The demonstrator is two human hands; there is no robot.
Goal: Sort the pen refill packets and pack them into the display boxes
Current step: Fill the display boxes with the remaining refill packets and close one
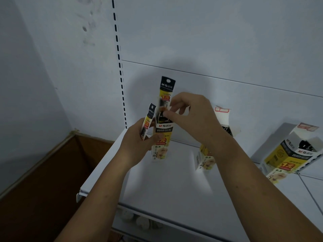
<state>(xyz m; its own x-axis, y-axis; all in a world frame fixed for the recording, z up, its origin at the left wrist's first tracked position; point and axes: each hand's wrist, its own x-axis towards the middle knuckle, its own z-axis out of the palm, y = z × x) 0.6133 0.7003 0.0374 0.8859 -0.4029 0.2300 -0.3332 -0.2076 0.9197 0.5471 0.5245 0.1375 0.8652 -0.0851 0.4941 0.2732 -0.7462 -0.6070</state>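
A yellow, black and white display box (161, 144) stands upright near the left end of the white shelf (171, 186). One tall refill packet (167, 91) sticks up out of its open top. My right hand (190, 114) pinches a packet at the box's mouth with thumb and fingertips. My left hand (138, 145) grips another refill packet (148, 120) just left of the box and also touches the box's side.
A second display box (206, 159) stands behind my right forearm, its white flap raised. A third box (290, 154) leans at the far right. A brown cardboard carton (52, 172) sits low on the left. A slotted upright (120, 67) runs up the back wall.
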